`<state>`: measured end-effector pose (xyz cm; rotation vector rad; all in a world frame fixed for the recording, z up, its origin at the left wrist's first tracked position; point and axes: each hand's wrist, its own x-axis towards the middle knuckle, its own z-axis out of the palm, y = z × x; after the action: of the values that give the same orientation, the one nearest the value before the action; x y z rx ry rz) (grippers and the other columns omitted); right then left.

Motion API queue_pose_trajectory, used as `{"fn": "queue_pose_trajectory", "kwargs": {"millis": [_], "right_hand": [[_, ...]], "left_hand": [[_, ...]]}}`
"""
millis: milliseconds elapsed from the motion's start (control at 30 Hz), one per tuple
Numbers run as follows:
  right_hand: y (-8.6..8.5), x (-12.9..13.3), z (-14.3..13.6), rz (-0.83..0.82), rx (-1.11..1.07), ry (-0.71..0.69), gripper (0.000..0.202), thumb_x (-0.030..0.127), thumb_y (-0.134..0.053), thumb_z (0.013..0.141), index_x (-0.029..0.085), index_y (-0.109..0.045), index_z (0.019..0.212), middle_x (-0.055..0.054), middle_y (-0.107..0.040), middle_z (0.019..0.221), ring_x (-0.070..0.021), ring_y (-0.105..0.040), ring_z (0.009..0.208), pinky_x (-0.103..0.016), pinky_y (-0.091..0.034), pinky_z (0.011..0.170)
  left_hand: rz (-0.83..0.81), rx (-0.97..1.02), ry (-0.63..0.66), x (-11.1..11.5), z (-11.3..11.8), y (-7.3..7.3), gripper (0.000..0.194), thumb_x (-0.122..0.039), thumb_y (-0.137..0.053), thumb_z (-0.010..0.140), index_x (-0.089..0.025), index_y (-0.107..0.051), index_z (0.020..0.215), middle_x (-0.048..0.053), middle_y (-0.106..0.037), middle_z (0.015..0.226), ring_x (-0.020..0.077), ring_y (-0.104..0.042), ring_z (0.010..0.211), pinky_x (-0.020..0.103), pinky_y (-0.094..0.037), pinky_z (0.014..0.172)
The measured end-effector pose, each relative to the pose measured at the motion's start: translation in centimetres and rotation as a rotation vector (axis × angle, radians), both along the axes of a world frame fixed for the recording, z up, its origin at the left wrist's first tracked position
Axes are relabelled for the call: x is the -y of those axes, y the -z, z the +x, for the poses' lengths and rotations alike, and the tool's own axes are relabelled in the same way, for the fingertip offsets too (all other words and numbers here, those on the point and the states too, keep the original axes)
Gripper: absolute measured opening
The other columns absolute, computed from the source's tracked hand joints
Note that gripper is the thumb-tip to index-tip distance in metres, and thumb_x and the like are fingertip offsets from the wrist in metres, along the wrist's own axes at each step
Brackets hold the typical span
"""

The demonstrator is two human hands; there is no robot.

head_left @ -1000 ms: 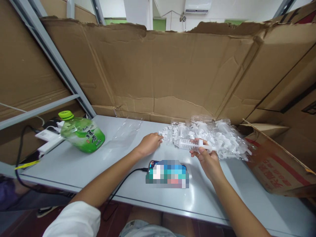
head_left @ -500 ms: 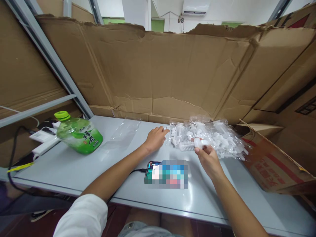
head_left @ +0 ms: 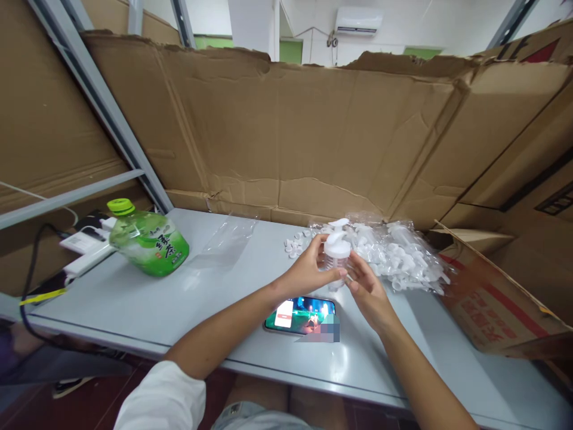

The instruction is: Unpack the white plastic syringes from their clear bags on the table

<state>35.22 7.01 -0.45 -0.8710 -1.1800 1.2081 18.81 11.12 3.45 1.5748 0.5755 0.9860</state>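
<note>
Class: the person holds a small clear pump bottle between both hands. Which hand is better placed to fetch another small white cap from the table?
Probably the left hand: the loose white caps lie just beyond it, while the right hand steadies the pump bottle lower down.

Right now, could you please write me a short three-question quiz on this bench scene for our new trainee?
1. True or false: both hands are on the small clear pump bottle.
2. What lies on the table just below the hands? A) a phone with a lit screen B) a pair of scissors C) a notebook
3. Fill in: the green bottle lies at the table's ____ end.

Key
1. True: the left hand and right hand both grip it, held upright above the table.
2. A: the phone, with a cable plugged in.
3. Left, away from the bag of white plastic parts on the right.
</note>
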Motion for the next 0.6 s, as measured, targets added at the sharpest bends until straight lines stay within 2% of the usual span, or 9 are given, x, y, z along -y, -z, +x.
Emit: {"fn": "queue_pose_trajectory", "kwargs": {"millis": [67,133,200,267,333,367,467,600], "right_hand": [[-0.1,0.2,-0.4,-0.018,0.020,-0.108,0.062,0.049,-0.071,0.068,0.031,-0.050,0.124,-0.008,-0.053,0.123,-0.0235,-0.055,0.102,-0.041,-0.045,0.087],[-0.3,0.5,-0.7,-0.051,0.043,-0.168,0.056,0.049,-0.068,0.071,0.030,-0.052,0.121,-0.007,-0.057,0.112,-0.0207,-0.059,0.087,-0.041,-0.047,0.080],[-0.4,0.7,-0.7,-0.077,0.051,-0.192,0.048,0.048,-0.068,0.072,0.027,-0.055,0.114,-0.004,-0.060,0.095,-0.0163,-0.058,0.070,-0.036,-0.046,0.072],[-0.5,0.9,-0.7,-0.112,0.016,-0.227,0.041,0.048,-0.067,0.073,0.024,-0.058,0.105,0.000,-0.056,0.075,-0.0124,-0.050,0.058,-0.031,-0.042,0.063],[-0.5,0.9,-0.6,-0.158,-0.031,-0.261,0.038,0.050,-0.067,0.071,0.022,-0.059,0.096,0.002,-0.050,0.066,-0.0097,-0.041,0.051,-0.027,-0.036,0.055],[-0.5,0.9,-0.6,-0.177,-0.042,-0.266,0.038,0.052,-0.066,0.071,0.022,-0.059,0.094,0.002,-0.049,0.066,-0.0088,-0.037,0.050,-0.026,-0.034,0.053],[-0.4,0.8,-0.8,-0.168,0.000,-0.231,0.039,0.055,-0.063,0.072,0.022,-0.057,0.091,0.001,-0.049,0.069,-0.0081,-0.032,0.049,-0.026,-0.030,0.050],[0.2,0.6,-0.9,-0.045,0.141,-0.120,0.033,0.051,-0.059,0.079,0.023,-0.056,0.097,0.004,-0.047,0.061,-0.0100,-0.036,0.049,-0.026,-0.032,0.050]], "left_hand": [[-0.006,0.006,-0.084,0.1,0.3,-0.1,0.057,-0.028,-0.073,0.068,-0.020,-0.042,0.114,0.009,-0.056,0.113,0.0220,-0.053,0.108,0.037,-0.040,0.094],[-0.025,-0.006,-0.131,0.2,0.3,-0.3,0.058,-0.029,-0.076,0.065,-0.020,-0.043,0.112,0.008,-0.057,0.111,0.0228,-0.051,0.110,0.037,-0.039,0.093],[-0.109,0.041,-0.075,0.2,0.3,-0.6,0.057,-0.035,-0.073,0.067,-0.020,-0.043,0.113,0.009,-0.057,0.111,0.0233,-0.052,0.108,0.036,-0.042,0.088],[-0.206,0.121,0.058,-0.1,0.3,-0.9,0.055,-0.041,-0.068,0.071,-0.020,-0.046,0.116,0.010,-0.058,0.113,0.0223,-0.056,0.099,0.034,-0.045,0.079],[-0.264,0.170,0.160,-0.4,0.5,-1.0,0.053,-0.044,-0.065,0.073,-0.020,-0.049,0.117,0.011,-0.059,0.113,0.0191,-0.059,0.085,0.029,-0.046,0.066],[-0.272,0.177,0.167,-0.5,0.7,-0.9,0.052,-0.044,-0.065,0.073,-0.020,-0.051,0.117,0.011,-0.059,0.113,0.0169,-0.059,0.078,0.027,-0.045,0.060],[-0.292,0.177,0.061,-0.6,1.4,-0.6,0.048,-0.044,-0.064,0.074,-0.019,-0.053,0.113,0.009,-0.062,0.104,0.0124,-0.055,0.064,0.022,-0.039,0.046],[-0.297,0.166,-0.070,-0.2,2.5,-0.5,0.045,-0.042,-0.064,0.074,-0.018,-0.054,0.110,0.006,-0.063,0.089,0.0149,-0.057,0.067,0.022,-0.041,0.048]]}}
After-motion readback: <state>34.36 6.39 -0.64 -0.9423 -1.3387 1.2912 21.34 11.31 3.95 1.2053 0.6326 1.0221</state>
